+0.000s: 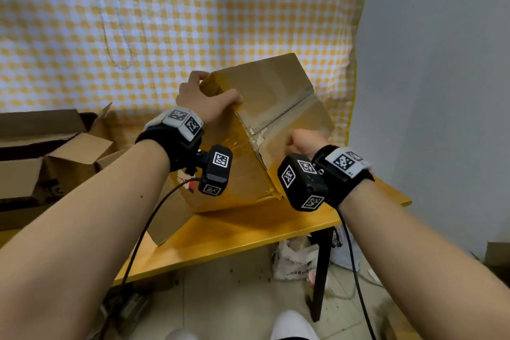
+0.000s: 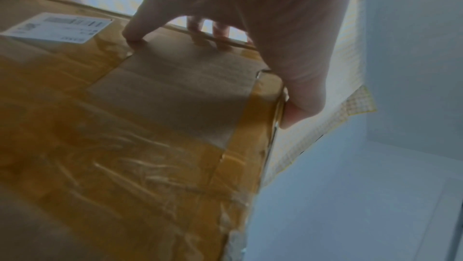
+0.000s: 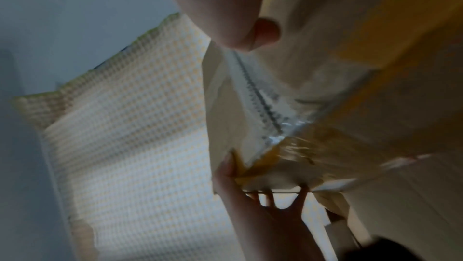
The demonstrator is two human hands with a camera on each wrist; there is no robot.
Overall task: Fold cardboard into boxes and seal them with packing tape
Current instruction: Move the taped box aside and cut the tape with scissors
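Your left hand (image 1: pixel 205 96) grasped the far-left corner of the taped cardboard box (image 1: pixel 265 119), thumb on one face and fingers curled over the far edge. The box stood tilted on one edge on the yellow table (image 1: pixel 248 232), near its right end. Your right hand (image 1: pixel 303 141) was against the near-right face beside the taped seam (image 1: pixel 278 116); whether its fingers were clenched or flat could not be determined. A white shipping label (image 2: pixel 58 27) sat on one face of the box. Open cardboard boxes (image 1: pixel 52 152) lay at the left. A yellow checked cloth (image 1: pixel 165 22) hung behind.
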